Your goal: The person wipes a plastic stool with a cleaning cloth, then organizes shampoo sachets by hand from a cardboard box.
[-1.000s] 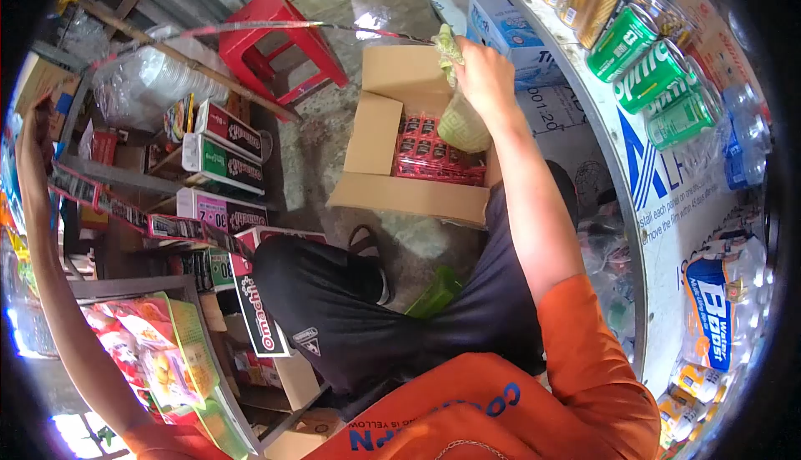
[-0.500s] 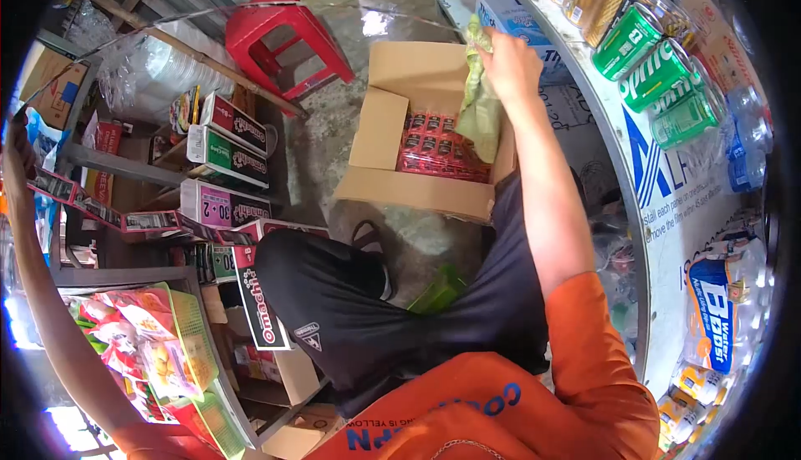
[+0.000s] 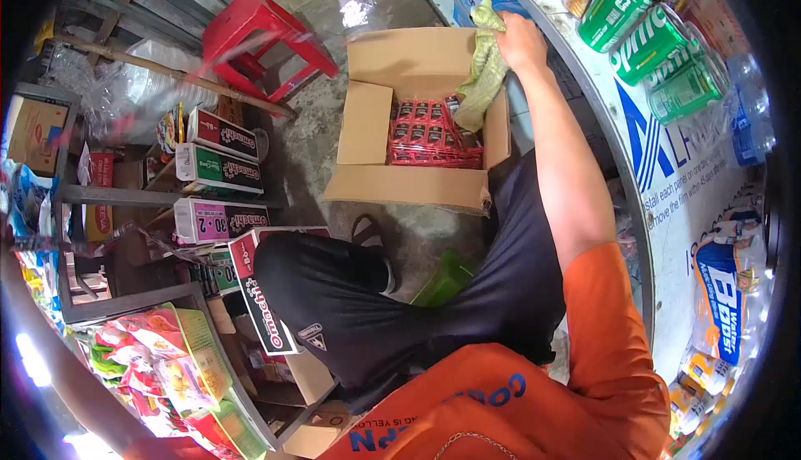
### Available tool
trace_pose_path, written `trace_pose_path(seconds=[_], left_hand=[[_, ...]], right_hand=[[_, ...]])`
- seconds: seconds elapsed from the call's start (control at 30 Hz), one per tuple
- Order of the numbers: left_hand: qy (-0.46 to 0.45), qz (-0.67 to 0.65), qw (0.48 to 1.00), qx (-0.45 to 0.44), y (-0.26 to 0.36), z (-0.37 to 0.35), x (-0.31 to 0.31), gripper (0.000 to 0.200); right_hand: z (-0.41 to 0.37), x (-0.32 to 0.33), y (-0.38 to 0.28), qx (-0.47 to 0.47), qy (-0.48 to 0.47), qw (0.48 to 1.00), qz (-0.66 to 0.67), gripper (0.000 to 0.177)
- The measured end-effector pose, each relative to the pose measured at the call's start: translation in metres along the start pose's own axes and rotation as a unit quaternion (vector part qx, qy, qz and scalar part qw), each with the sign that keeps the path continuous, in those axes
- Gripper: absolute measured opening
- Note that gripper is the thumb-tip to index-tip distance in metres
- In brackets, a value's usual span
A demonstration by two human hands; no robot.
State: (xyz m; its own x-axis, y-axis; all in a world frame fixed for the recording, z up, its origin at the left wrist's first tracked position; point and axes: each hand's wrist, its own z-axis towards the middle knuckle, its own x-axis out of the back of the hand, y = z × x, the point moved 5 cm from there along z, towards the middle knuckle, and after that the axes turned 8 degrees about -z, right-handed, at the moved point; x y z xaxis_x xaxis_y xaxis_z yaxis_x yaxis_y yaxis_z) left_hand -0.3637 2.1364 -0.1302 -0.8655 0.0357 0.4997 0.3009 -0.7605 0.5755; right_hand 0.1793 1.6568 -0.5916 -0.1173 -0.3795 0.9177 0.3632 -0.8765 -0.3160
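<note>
My right hand [image 3: 519, 42] is closed around a crumpled yellow-green cloth [image 3: 482, 84], which hangs over the right side of an open cardboard box [image 3: 364, 184]. Inside the box lie red-and-black sachets [image 3: 421, 133] in joined rows, partly covered by the cloth's lower end. My left forearm [image 3: 62, 368] runs up along the left edge of the view. The left hand at its end is dark, smeared and partly cut off, so its fingers do not show. Near it, a blurred strip of sachets [image 3: 113, 245] stretches across the shelf front.
A red plastic stool [image 3: 229, 34] stands behind the box. Shelves on the left hold noodle cartons [image 3: 219, 168] and a green basket of packets [image 3: 200, 347]. Along the right runs a counter edge with green cans [image 3: 651, 42] and bottles. A green object [image 3: 442, 280] lies between my legs.
My right hand has shifted slightly outward with the cloth, uncovering more sachets. My left hand has moved toward the view's edge, and the sachet strip is now blurred. The view has shifted a little.
</note>
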Motion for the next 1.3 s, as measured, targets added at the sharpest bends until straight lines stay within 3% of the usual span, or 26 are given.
trace_pose_path(seconds=[0.17, 0.23, 0.27, 0.3, 0.37, 0.5, 0.53, 0.57, 0.6, 0.63, 0.7, 0.73, 0.77, 0.83, 0.87, 1.0, 1.1, 1.3], left_hand=[[-0.012, -0.029, 0.999, 0.004, -0.001, 0.005, 0.007, 0.037], [-0.025, -0.059, 0.998, 0.015, -0.003, 0.008, 0.0, 0.038], [-0.032, -0.078, 0.996, 0.02, -0.004, 0.012, -0.002, 0.039], [-0.042, -0.099, 0.994, 0.023, -0.004, 0.02, -0.005, 0.04], [-0.068, -0.165, 0.983, 0.044, -0.003, 0.032, -0.02, 0.041], [-0.105, -0.282, 0.949, 0.096, 0.009, 0.034, -0.056, 0.045], [-0.16, -0.244, 0.952, 0.092, 0.012, 0.032, -0.063, 0.046], [-0.182, -0.217, 0.957, 0.069, 0.03, 0.013, -0.075, 0.049], [-0.203, -0.19, 0.96, 0.045, 0.048, -0.007, -0.088, 0.053], [-0.201, -0.189, 0.96, 0.045, 0.087, -0.045, -0.109, 0.053], [-0.138, -0.3, 0.942, 0.055, 0.148, -0.097, -0.135, 0.037], [-0.225, -0.147, 0.962, -0.047, 0.15, -0.095, -0.134, 0.046], [-0.225, -0.148, 0.962, -0.048, 0.154, -0.096, -0.136, 0.046], [-0.241, -0.357, 0.902, 0.04, 0.161, -0.098, -0.146, 0.049], [-0.225, -0.364, 0.903, 0.031, 0.16, -0.096, -0.146, 0.052], [-0.299, -0.302, 0.905, -0.033, 0.166, -0.089, -0.15, 0.049], [-0.302, -0.223, 0.919, -0.123, 0.188, -0.089, -0.158, 0.047], [-0.309, -0.223, 0.912, -0.154, 0.204, -0.107, -0.171, 0.048]], right_hand=[[-0.014, 0.0, -0.023, 0.015, -0.058, 0.998, 0.021, 0.039], [-0.025, -0.01, -0.043, 0.111, -0.125, 0.982, 0.091, 0.043], [-0.042, 0.003, -0.064, 0.108, -0.163, 0.977, 0.084, 0.047], [-0.033, -0.026, -0.064, 0.179, -0.132, 0.968, 0.115, 0.045], [-0.059, 0.002, -0.098, 0.233, -0.134, 0.947, 0.177, 0.047], [-0.085, -0.001, -0.125, 0.246, -0.177, 0.934, 0.191, 0.048], [-0.094, -0.007, -0.132, 0.305, -0.207, 0.915, 0.164, 0.05], [-0.103, -0.016, -0.136, 0.362, -0.236, 0.891, 0.137, 0.052], [-0.105, -0.034, -0.135, 0.352, -0.304, 0.881, 0.086, 0.064], [-0.109, -0.032, -0.136, 0.354, -0.303, 0.881, 0.087, 0.064], [-0.121, -0.016, -0.139, 0.331, -0.346, 0.872, 0.102, 0.072], [-0.124, -0.006, -0.142, 0.326, -0.354, 0.871, 0.102, 0.076], [-0.127, 0.005, -0.145, 0.321, -0.361, 0.87, 0.101, 0.08], [-0.119, 0.013, -0.145, 0.309, -0.231, 0.908, 0.162, 0.086], [-0.12, 0.027, -0.15, 0.298, -0.237, 0.902, 0.205, 0.085], [-0.121, 0.035, -0.161, 0.296, -0.206, 0.881, 0.305, 0.077], [-0.127, 0.038, -0.168, 0.302, -0.211, 0.86, 0.353, 0.075], [-0.135, 0.033, -0.179, 0.328, -0.19, 0.829, 0.412, 0.079]])
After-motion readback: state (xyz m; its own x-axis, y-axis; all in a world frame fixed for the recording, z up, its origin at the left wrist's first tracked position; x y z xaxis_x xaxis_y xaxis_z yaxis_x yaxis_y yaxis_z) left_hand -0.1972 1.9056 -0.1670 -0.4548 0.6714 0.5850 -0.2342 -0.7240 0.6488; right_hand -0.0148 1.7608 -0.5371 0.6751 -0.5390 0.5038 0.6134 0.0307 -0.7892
